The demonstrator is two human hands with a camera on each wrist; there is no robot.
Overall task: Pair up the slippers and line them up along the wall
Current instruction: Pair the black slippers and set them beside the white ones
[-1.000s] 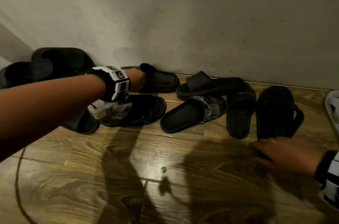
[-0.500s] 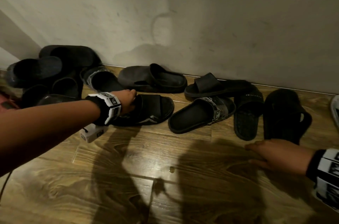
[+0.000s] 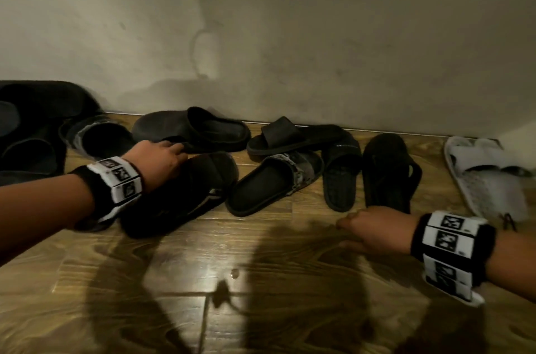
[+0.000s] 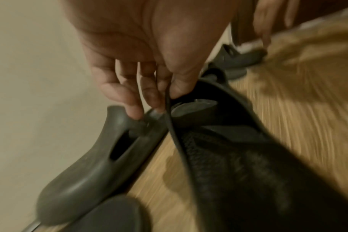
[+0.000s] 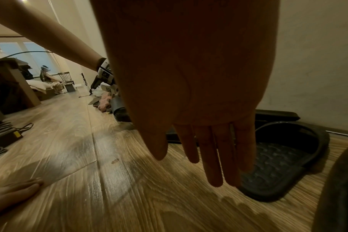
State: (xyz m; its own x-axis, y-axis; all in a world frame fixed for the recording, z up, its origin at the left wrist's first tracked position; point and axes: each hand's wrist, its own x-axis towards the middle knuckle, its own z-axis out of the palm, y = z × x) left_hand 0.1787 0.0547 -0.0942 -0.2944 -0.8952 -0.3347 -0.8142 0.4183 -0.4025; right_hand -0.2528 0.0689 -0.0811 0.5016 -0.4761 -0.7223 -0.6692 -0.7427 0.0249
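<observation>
Several dark slippers lie scattered along the wall (image 3: 319, 34). My left hand (image 3: 175, 152) pinches the side edge of a black mesh-lined slipper (image 3: 185, 194); in the left wrist view thumb and fingers (image 4: 149, 97) clamp its thin rim (image 4: 170, 119). Just behind it a grey clog-like slipper (image 3: 191, 130) lies against the wall, also visible in the left wrist view (image 4: 85, 164). My right hand (image 3: 348, 229) hovers flat and empty over the floor, fingers (image 5: 215, 157) straight, just in front of a black textured slide (image 5: 278, 169) and a black fuzzy slipper (image 3: 385, 171).
A slide with a patterned strap (image 3: 272, 179) and a plain black slide (image 3: 293, 136) lie mid-row. A pale grey slipper (image 3: 487, 177) is at far right, a heap of black slippers (image 3: 34, 127) at far left. The wooden floor (image 3: 261, 295) stretches toward me.
My left hand left the grey clog by the wall, came down on the black slipper in front of it and took hold of its edge. The right hand has barely moved.
</observation>
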